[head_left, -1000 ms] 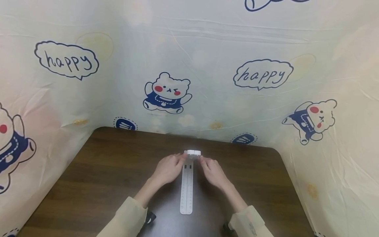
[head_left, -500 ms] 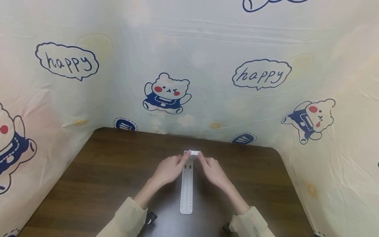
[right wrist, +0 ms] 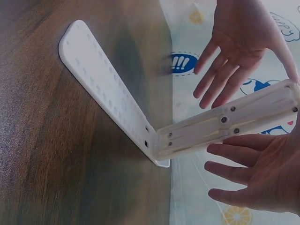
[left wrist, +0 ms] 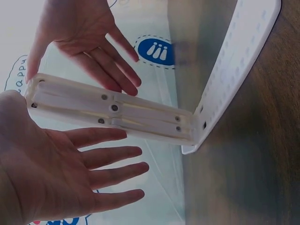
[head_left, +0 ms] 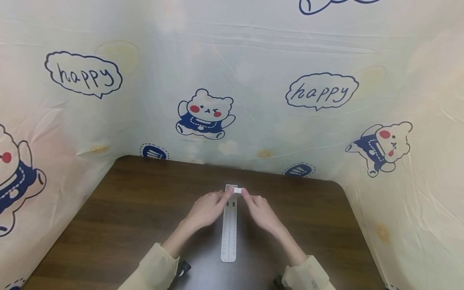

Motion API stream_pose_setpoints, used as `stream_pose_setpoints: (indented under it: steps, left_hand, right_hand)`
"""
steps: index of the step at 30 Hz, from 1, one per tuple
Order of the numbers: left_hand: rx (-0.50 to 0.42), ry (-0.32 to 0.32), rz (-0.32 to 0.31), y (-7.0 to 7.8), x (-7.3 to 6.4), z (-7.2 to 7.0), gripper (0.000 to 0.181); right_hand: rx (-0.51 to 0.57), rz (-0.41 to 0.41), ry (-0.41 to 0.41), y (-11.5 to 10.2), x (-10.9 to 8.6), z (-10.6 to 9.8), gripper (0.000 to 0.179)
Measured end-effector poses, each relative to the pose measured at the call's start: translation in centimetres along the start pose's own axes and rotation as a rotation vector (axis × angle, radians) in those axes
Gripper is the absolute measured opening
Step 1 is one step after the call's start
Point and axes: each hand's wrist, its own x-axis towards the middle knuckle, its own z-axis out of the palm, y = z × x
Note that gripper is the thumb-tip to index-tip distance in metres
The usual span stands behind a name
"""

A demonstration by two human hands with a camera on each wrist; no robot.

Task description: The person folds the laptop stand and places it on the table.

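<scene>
A white folding stand has its long flat base (head_left: 228, 237) on the table and its screw-studded upright part (left wrist: 145, 115) raised from the hinge at the base's far end. My left hand (head_left: 206, 209) is at the upright's left side, thumb on its top end. Mirroring it on the right, my right hand (head_left: 264, 211) also has its thumb at that top end. Both wrist views show the other fingers stretched out and spread along the upright's sides. Small bumps dot the base (right wrist: 101, 84), with two dark slots near the hinge.
The dark wooden table (head_left: 119, 225) has rounded far corners. Behind and beside it hangs a pale curtain (head_left: 253, 48) printed with bears and the word "happy". A dark strap shows under each rolled sleeve (head_left: 159, 264).
Both thumbs have moved from the sides onto the top end of the upright. That top end has dropped slightly toward me, so more of the base's far end shows.
</scene>
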Motion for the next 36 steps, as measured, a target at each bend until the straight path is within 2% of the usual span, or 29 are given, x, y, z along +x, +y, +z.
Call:
stream_pose_setpoints:
  steps: [15,27,36]
  left_hand:
    - [0.008,0.03,0.05,-0.5,-0.3,0.6,0.078]
    - [0.05,0.008,0.116,-1.2,-0.9,1.0,0.07]
    - [0.072,-0.013,0.143,-1.8,-1.3,1.2,0.069]
  right_hand:
    - [0.009,-0.03,-0.008,0.2,-0.6,0.2,0.071]
    - [0.016,-0.117,0.038,1.1,-1.6,1.3,0.058]
    - [0.015,-0.121,-0.001,1.8,-2.2,1.6,0.057]
